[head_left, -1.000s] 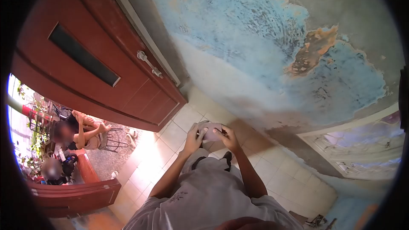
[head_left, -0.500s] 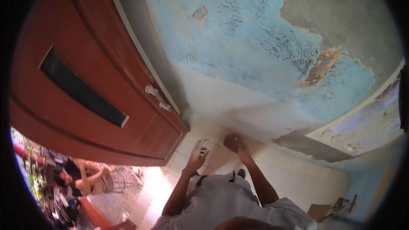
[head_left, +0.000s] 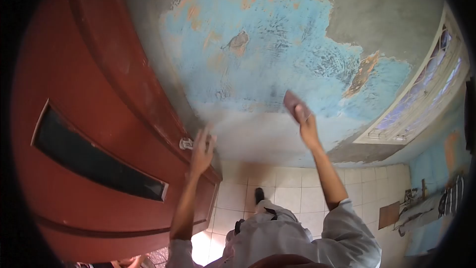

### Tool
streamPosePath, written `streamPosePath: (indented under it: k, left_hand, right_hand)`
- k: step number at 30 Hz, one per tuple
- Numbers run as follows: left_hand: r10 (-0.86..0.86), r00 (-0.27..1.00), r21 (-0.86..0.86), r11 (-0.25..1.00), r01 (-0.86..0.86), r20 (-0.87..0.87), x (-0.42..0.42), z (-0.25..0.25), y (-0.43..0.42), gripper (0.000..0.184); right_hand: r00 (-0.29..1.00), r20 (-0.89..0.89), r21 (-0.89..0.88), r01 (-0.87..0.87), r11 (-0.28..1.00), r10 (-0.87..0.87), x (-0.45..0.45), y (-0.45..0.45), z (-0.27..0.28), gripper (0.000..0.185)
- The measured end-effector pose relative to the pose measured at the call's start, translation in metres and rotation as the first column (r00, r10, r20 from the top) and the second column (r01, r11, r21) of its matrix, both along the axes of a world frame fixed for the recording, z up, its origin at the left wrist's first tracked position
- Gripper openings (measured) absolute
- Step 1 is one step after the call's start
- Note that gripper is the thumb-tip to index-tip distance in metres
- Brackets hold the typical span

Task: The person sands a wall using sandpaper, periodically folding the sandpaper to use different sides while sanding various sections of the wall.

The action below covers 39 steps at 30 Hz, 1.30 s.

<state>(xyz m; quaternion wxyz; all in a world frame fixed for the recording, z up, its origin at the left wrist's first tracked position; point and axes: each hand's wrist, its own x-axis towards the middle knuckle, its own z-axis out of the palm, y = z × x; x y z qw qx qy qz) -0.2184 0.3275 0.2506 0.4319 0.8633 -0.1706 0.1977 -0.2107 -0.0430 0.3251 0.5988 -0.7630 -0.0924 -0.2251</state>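
My right hand (head_left: 306, 121) is raised in front of the wall and grips a reddish-brown flat sheet (head_left: 292, 101), which looks like sandpaper. Whether the sheet touches the wall (head_left: 248, 79) cannot be made out. The wall has patchy blue paint, bare grey areas and a whitish lower band. My left hand (head_left: 202, 151) is empty, its fingers spread and slightly blurred, beside the door handle (head_left: 186, 143). It appears near the door edge.
A red door (head_left: 99, 119) with a dark glass strip fills the left. A window with a white frame (head_left: 391, 124) is at the right. Beyond it lie a brown board (head_left: 389, 216) and striped cloth (head_left: 451, 196). Pale tiles (head_left: 287, 188) cover the floor.
Both hands have risen from waist height towards the wall and moved apart. The sheet, earlier between both hands, is now in my right hand only. The view has turned right, towards the wall.
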Motion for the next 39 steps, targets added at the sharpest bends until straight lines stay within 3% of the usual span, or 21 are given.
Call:
streamPosePath:
  k: [4, 6, 9, 10, 14, 16, 17, 18, 19, 21, 22, 24, 25, 27, 28, 29, 31, 33, 35, 38, 39]
  left_hand:
    - [-0.037, 0.99, -0.029, 0.999, 0.041, 0.136, 0.098, 0.082, 0.003, 0.052]
    - [-0.006, 0.933, 0.046, 0.999, -0.011, 0.36, 0.15, 0.104, 0.003, 0.055]
    - [0.042, 0.889, 0.145, 0.982, -0.121, 0.456, 0.208, 0.135, -0.001, 0.062]
    - [0.041, 0.886, 0.146, 0.982, -0.122, 0.462, 0.219, 0.143, -0.002, 0.062]
    - [0.044, 0.815, 0.169, 0.971, -0.172, 0.578, 0.263, 0.158, -0.009, 0.072]
    - [0.044, 0.815, 0.157, 0.974, -0.164, 0.577, 0.281, 0.146, -0.006, 0.074]
    - [0.05, 0.821, 0.181, 0.966, -0.185, 0.569, 0.288, 0.139, -0.003, 0.074]
    - [0.058, 0.827, 0.204, 0.957, -0.206, 0.559, 0.29, 0.134, -0.001, 0.075]
    - [0.052, 0.826, 0.202, 0.959, -0.197, 0.561, 0.29, 0.131, -0.001, 0.075]
    - [0.116, 0.84, 0.264, 0.919, -0.293, 0.53, 0.288, 0.13, 0.0, 0.075]
    - [0.101, 0.842, 0.27, 0.921, -0.281, 0.53, 0.29, 0.132, 0.001, 0.075]
    - [0.133, 0.851, 0.215, 0.938, -0.274, 0.508, 0.288, 0.128, -0.004, 0.076]
    - [0.121, 0.856, 0.214, 0.942, -0.259, 0.502, 0.286, 0.127, -0.006, 0.076]
    - [0.143, 0.844, 0.203, 0.937, -0.283, 0.516, 0.288, 0.129, -0.005, 0.076]
    - [0.132, 0.843, 0.208, 0.939, -0.275, 0.521, 0.291, 0.13, -0.004, 0.076]
    - [0.127, 0.837, 0.191, 0.945, -0.265, 0.533, 0.291, 0.127, -0.004, 0.077]
    - [0.121, 0.836, 0.169, 0.955, -0.246, 0.535, 0.288, 0.119, -0.005, 0.077]
    - [0.132, 0.859, 0.18, 0.951, -0.25, 0.495, 0.285, 0.117, -0.002, 0.08]
    - [0.131, 0.852, 0.169, 0.954, -0.247, 0.507, 0.286, 0.118, -0.005, 0.081]
    - [0.138, 0.851, 0.16, 0.955, -0.25, 0.507, 0.29, 0.113, -0.006, 0.083]
    - [0.155, 0.851, 0.161, 0.95, -0.268, 0.502, 0.291, 0.112, -0.007, 0.085]
  right_hand:
    - [0.928, 0.372, -0.098, 0.03, 0.995, 0.009, 0.055, -0.002, 0.112, 0.052]
    - [0.86, 0.509, -0.33, 0.163, 0.93, 0.03, 0.084, -0.006, 0.156, 0.045]
    - [0.787, 0.614, -0.426, 0.279, 0.86, 0.049, 0.136, -0.001, 0.207, 0.042]
    - [0.676, 0.732, -0.474, 0.425, 0.771, 0.077, 0.154, 0.003, 0.228, 0.05]
    - [0.364, 0.918, -0.394, 0.791, 0.468, 0.158, 0.194, 0.018, 0.305, 0.077]
    - [0.296, 0.95, -0.303, 0.808, 0.505, 0.096, 0.221, 0.028, 0.325, 0.077]
    - [0.23, 0.972, -0.216, 0.814, 0.54, 0.043, 0.231, 0.035, 0.33, 0.077]
    - [0.39, 0.921, -0.32, 0.769, 0.554, -0.01, 0.241, 0.047, 0.321, 0.077]
    - [0.332, 0.935, -0.353, 0.853, 0.386, 0.122, 0.264, 0.053, 0.311, 0.075]
    - [0.291, 0.871, -0.43, 0.842, 0.327, 0.396, 0.275, 0.062, 0.317, 0.074]
    - [0.297, 0.873, -0.429, 0.846, 0.318, 0.387, 0.275, 0.059, 0.324, 0.074]
    - [0.24, 0.968, -0.252, 0.91, 0.329, 0.077, 0.268, 0.048, 0.335, 0.073]
    - [0.247, 0.966, -0.259, 0.913, 0.315, 0.076, 0.267, 0.052, 0.326, 0.073]
    - [0.365, 0.862, -0.451, 0.868, 0.205, 0.352, 0.267, 0.068, 0.307, 0.076]
    - [0.391, 0.855, -0.447, 0.889, 0.102, 0.341, 0.262, 0.059, 0.317, 0.079]
    - [0.439, 0.879, -0.47, 0.864, 0.182, 0.186, 0.253, 0.049, 0.322, 0.08]
    - [0.239, 0.971, -0.224, 0.926, 0.302, -0.013, 0.268, 0.054, 0.317, 0.078]
    - [0.413, 0.89, -0.449, 0.865, 0.225, 0.192, 0.271, 0.072, 0.299, 0.08]
    - [0.417, 0.854, -0.496, 0.832, 0.247, 0.312, 0.26, 0.074, 0.308, 0.076]
    - [0.299, 0.953, -0.282, 0.936, 0.21, -0.053, 0.266, 0.059, 0.319, 0.068]
    - [0.232, 0.968, -0.177, 0.906, 0.385, -0.1, 0.276, 0.079, 0.307, 0.07]
